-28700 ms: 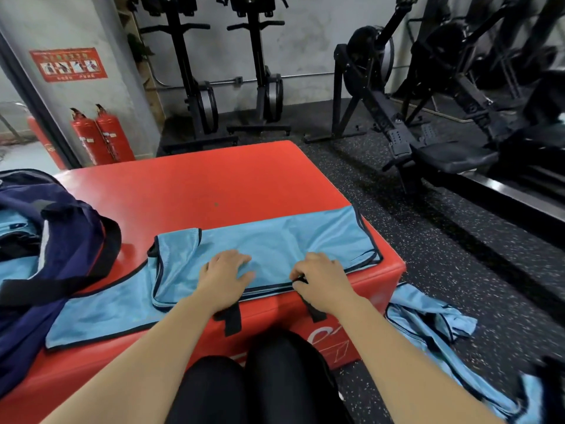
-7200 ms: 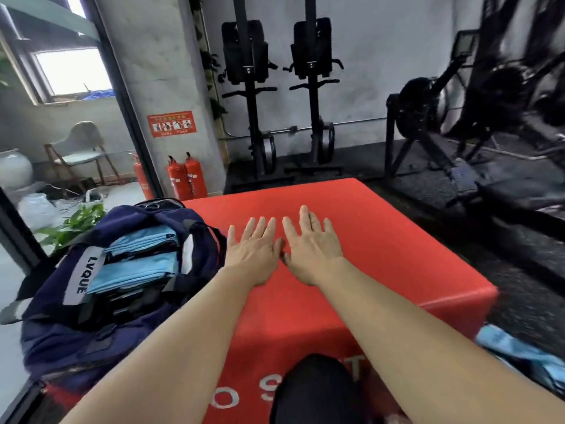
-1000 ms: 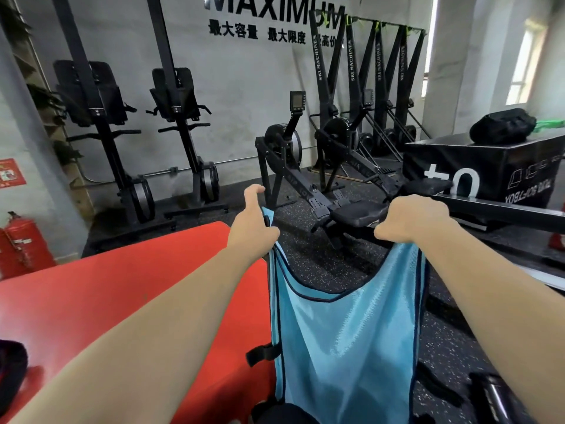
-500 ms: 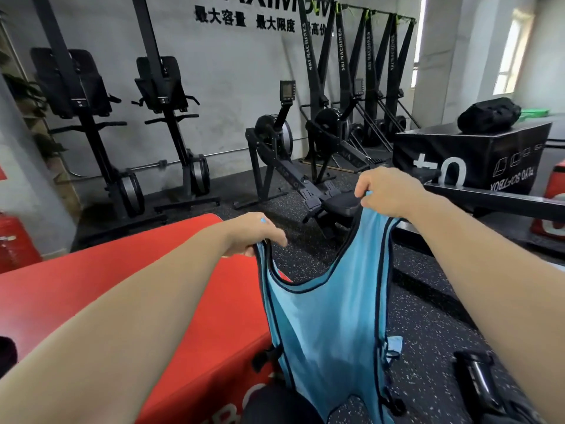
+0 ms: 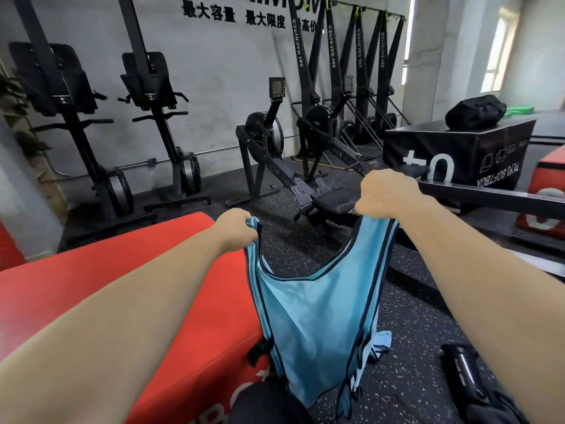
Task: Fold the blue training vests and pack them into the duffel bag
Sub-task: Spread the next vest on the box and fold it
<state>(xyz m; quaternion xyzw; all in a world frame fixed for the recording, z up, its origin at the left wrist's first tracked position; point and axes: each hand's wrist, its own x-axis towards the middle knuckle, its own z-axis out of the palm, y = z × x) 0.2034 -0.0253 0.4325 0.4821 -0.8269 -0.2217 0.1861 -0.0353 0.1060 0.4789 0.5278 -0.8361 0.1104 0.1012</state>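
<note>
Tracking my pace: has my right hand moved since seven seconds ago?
Yes. The right hand lay flat on the red box then; now it grips a strap of the blue vest, out past the box's right edge, over the floor.

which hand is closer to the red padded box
Left. The left hand grips a strap of the light blue vest beside the red padded box; the right hand grips the other strap farther right, over the floor.
</note>
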